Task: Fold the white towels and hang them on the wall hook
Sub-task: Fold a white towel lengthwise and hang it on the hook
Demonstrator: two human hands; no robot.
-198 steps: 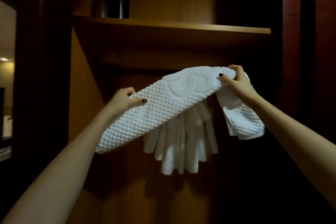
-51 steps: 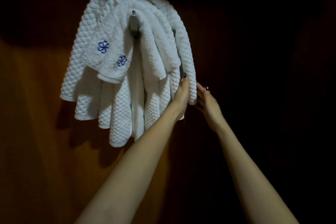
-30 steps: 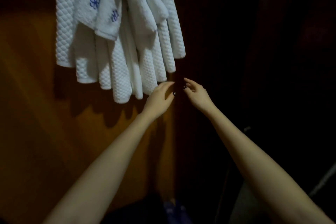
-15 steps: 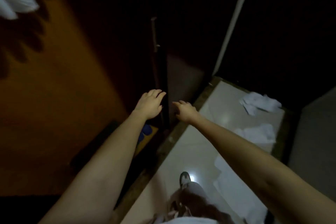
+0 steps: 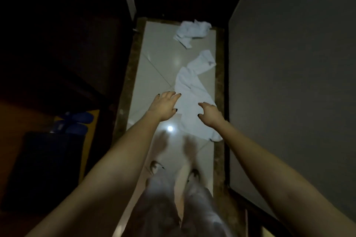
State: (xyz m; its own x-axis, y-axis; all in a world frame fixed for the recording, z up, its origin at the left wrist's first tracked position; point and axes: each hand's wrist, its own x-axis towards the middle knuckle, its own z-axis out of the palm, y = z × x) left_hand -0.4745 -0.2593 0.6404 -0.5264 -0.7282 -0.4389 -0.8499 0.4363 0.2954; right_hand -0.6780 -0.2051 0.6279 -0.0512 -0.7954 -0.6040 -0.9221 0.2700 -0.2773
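**Hands empty over near towel, towel's long axis runs away from me**

Left hand is loose with the fingers spread and nothing in it. Right hand is the same: fingers slack, slightly curled, nothing held. Both reach forward and down, side by side but apart.

Near towel lies on the floor straight ahead, below both hands. The left fingertips sit at its left edge and the right hand overlaps its lower right part. Whether either hand touches it or only hovers, I cannot tell.

It is unfolded and rumpled. Its long axis runs away from me, with the far end leaning right toward the grey wall. I judge the right hand nearer the bulk of it and the left nearer the long edge.

Far towel is a crumpled heap further along the same strip of floor, well apart from both hands. Blue slippers sit off to the left. The wall hook is not in view.

My call: picking up the near towel comes first. Folding and hanging are not yet done for these two.
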